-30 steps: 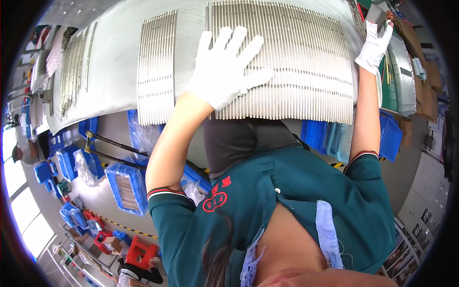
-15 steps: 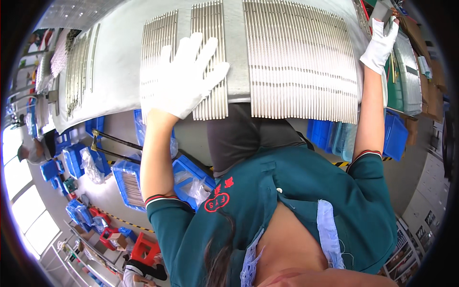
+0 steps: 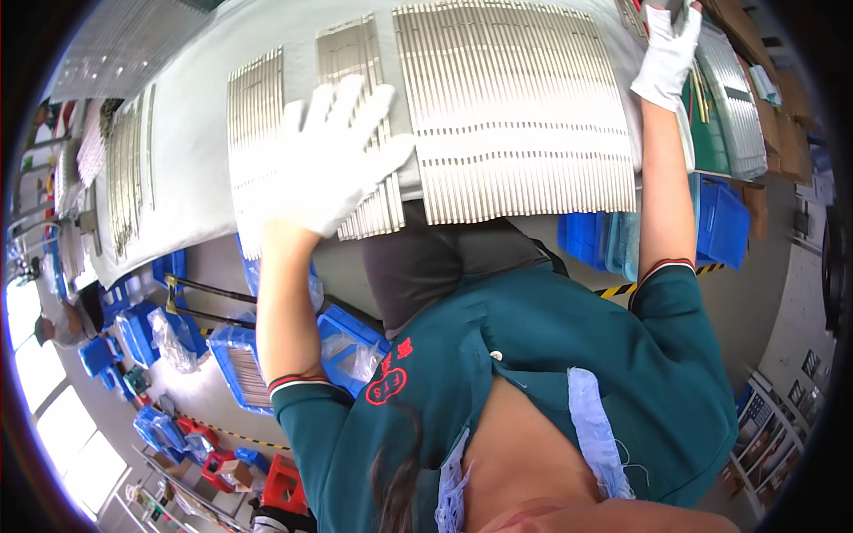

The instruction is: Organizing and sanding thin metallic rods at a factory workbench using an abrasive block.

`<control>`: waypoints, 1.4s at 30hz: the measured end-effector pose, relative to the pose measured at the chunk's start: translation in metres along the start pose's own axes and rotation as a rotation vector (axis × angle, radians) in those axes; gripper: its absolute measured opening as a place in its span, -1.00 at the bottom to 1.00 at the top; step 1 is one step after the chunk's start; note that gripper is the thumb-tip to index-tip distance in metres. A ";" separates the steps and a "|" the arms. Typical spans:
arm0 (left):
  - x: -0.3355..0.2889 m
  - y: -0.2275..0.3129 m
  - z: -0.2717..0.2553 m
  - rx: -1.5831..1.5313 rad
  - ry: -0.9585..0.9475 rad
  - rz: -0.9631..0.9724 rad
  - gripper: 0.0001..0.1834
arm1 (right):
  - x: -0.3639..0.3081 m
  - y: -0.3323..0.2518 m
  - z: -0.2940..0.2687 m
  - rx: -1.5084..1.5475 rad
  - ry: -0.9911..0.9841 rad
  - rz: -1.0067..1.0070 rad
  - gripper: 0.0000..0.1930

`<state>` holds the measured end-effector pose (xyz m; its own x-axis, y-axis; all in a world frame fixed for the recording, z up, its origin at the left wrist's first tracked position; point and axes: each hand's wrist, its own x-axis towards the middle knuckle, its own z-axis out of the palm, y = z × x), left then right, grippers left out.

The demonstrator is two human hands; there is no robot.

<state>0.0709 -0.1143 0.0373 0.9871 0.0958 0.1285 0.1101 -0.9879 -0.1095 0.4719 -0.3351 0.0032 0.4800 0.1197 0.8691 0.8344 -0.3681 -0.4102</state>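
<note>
My left hand, in a white glove, lies flat with fingers spread over slim silvery metal rods on a pale-covered table. Under it are a narrow left group of rods and a middle group, both partly hidden by the palm. Just to the right, a wide row of the same rods lies side by side, their near ends roughly in line. My right hand, gloved with bare fingertips showing, reaches past the row's right side. Its fingers close around a greyish thing at the picture's upper edge, too cut off to name.
More rods lie at the table's left. On the right are a green surface and a stack of clear trays. Blue bins stand below on both sides. A person is far left.
The whole view has shifted, moving the table leftward in the picture. The gap between the middle group and the wide row has narrowed, with my left hand still on the rods.
</note>
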 end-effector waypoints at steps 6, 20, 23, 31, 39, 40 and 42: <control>0.028 0.031 -0.011 -0.132 0.114 -0.017 -0.19 | -0.007 0.004 -0.001 0.743 -0.126 0.397 -0.20; 0.031 0.041 0.003 -0.114 0.066 -0.013 -0.23 | 0.000 -0.019 -0.014 0.593 -0.149 0.468 -0.20; 0.038 0.048 -0.006 -0.011 0.046 -0.063 -0.24 | -0.001 -0.022 -0.008 0.434 -0.050 0.379 -0.14; 0.102 0.123 0.015 -0.227 0.176 0.146 -0.23 | 0.004 -0.037 -0.012 0.296 -0.039 0.421 -0.09; 0.070 0.079 -0.001 -0.116 0.044 0.154 -0.24 | -0.006 -0.036 -0.005 0.172 0.007 0.164 -0.10; 0.069 0.078 -0.004 -0.068 -0.051 0.110 -0.22 | -0.008 -0.033 -0.006 0.251 0.009 0.100 -0.09; 0.078 0.084 -0.006 -0.093 0.091 0.156 -0.18 | -0.008 -0.030 -0.006 0.164 0.014 -0.025 -0.07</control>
<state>0.1569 -0.1907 0.0439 0.9763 -0.0666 0.2058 -0.0586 -0.9973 -0.0444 0.4409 -0.3303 0.0101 0.4555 0.1133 0.8830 0.8797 -0.2093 -0.4269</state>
